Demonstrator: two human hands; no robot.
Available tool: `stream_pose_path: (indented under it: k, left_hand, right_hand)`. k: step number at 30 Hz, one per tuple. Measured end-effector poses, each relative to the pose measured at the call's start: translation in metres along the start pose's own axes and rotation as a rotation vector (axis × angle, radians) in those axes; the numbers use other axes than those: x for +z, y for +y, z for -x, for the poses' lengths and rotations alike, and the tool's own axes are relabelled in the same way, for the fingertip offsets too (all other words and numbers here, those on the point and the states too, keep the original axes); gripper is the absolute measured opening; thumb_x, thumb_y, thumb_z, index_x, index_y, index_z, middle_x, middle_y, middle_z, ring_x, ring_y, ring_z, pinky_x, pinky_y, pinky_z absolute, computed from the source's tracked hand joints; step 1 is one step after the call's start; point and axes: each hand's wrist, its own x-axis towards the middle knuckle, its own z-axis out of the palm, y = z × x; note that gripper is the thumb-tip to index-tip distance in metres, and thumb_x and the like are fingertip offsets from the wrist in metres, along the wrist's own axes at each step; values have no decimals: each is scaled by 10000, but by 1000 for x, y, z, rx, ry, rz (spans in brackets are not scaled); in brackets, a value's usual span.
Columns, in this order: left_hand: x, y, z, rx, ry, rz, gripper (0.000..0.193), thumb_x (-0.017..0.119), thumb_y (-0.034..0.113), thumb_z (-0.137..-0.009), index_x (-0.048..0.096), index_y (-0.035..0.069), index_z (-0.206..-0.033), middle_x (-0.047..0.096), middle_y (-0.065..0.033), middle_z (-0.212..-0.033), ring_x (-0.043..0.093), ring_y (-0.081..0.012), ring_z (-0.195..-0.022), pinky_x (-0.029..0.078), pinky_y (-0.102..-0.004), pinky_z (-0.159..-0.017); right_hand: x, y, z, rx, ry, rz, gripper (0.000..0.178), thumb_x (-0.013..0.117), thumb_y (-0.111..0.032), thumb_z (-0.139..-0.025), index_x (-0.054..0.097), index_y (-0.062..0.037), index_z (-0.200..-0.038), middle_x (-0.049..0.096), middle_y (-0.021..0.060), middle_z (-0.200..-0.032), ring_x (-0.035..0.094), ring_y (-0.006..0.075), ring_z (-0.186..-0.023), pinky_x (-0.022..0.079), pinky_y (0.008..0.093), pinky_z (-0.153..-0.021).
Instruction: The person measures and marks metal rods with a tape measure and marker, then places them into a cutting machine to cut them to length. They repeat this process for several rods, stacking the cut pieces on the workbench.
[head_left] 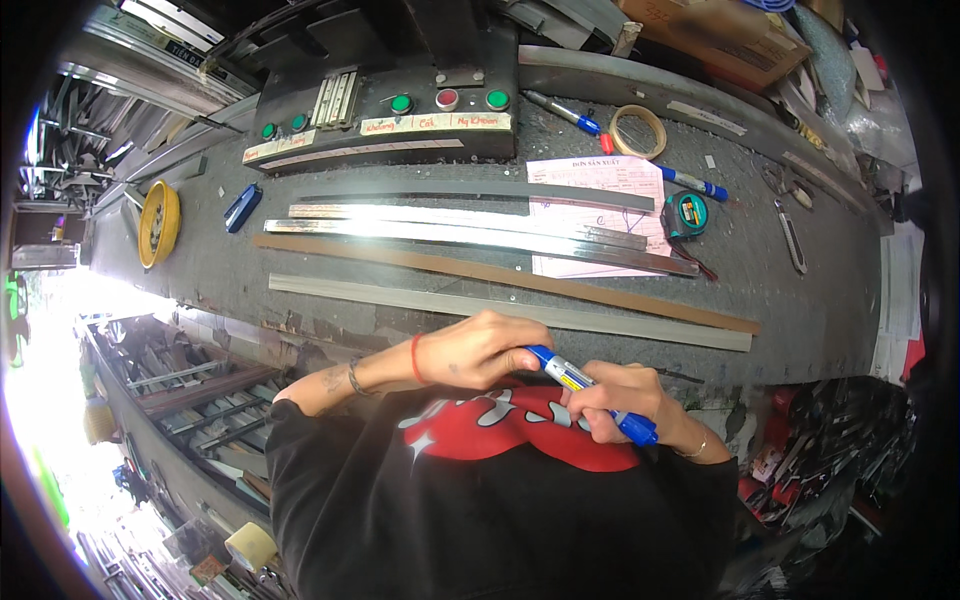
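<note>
One yellow dish (pixel 174 222) on the bench, left side, round, small bits inside, too small to identify. One cardboard box (pixel 735 45) at upper right, contents not clear. Bin of metal offcuts (pixel 200 400) below the bench at left, packed with loose lengths.

Blue-and-silver marker (pixel 568 374) is between both hands, in front of the shirt, off the bench edge. Left hand (pixel 485 350): thumb and fingers clamped on its upper blue end. Right hand (pixel 625 395): fingers curled tight round the barrel near the lower blue end.

Five long strips (pixel 510 302) lie crosswise in front: one dark grey, two shiny silver, one brown, one pale grey. Upper ones cross the pink paper sheet (pixel 595 175), partly covering it.

Two more markers (pixel 695 183) near the paper, one tape roll (pixel 658 132), one teal tape measure (pixel 687 215) just right of the sheet, one utility knife (pixel 790 237) farther right. One blue stapler (pixel 243 208) near the dish. Black control box (pixel 490 145) behind: five buttons, four green, one red.
</note>
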Motion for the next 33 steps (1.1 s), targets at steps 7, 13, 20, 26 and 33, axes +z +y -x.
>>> stream_pose_path:
  k: [7,13,20,26,33]
  left_hand:
    - [-92,-79,11,-293,493,-945,295,648,230,-849,591,52,-1077,609,-105,-918,608,-288,-848,508,-385,-719]
    - [-139,-138,33,-289,321,-1261,254,672,211,-767,618,90,-984,569,-33,-1042,570,-218,-957,490,-364,-786]
    - [-184,-103,66,65,424,-1492,180,553,146,-789,503,101,-956,586,-54,-991,584,-206,-991,452,-355,-887]
    - [-329,-49,273,-9,712,-1723,471,605,109,-771,587,218,-1229,539,-13,-856,548,-176,-786,434,-328,-673]
    - [-517,-51,459,-107,905,-1657,562,573,-25,-744,577,193,-1261,549,-57,-910,539,-246,-838,412,-354,-745]
  right_hand:
    - [-74,45,28,395,554,785,116,588,-57,-873,606,-4,-976,579,163,-862,600,326,-787,471,391,-698]
    - [-120,99,64,678,650,1140,467,552,45,-840,478,-76,-1285,571,172,-1100,591,335,-921,450,423,-816]
    - [-72,55,-24,525,1063,864,720,575,-3,-863,248,-119,-1494,530,155,-1207,537,221,-830,444,345,-829]
    - [56,38,-180,274,960,682,663,564,-71,-906,254,-116,-1490,527,116,-1195,529,173,-868,435,323,-849]
    - [180,25,-314,243,744,397,679,588,-70,-876,267,-68,-1475,509,119,-1207,557,148,-877,443,297,-836]
